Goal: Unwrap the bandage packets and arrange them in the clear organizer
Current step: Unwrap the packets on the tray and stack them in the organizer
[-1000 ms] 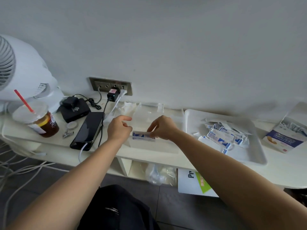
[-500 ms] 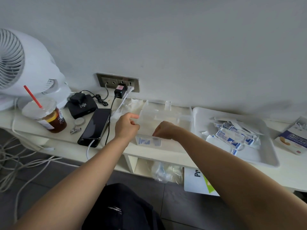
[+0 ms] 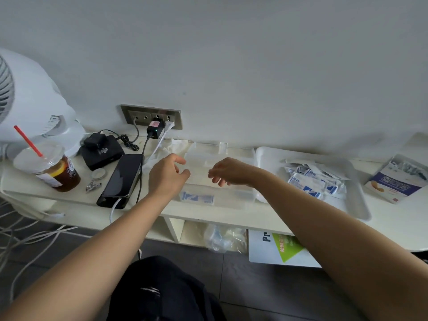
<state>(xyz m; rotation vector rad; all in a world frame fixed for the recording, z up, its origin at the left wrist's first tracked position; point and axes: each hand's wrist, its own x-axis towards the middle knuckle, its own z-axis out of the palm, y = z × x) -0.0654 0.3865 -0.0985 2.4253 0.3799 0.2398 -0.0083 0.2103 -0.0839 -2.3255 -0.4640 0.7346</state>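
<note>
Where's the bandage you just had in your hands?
In the clear organizer, near its front left corner: the bandage lies below the left hand.

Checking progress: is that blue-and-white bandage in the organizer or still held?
In: the bandage lies inside the clear organizer; both hands are open and empty above it.

Cluttered white shelf point(image 3: 69, 200), phone point(image 3: 121, 179), tray point(image 3: 356, 205)

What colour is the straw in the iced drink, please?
Red; the straw shows best in the head view.
</note>
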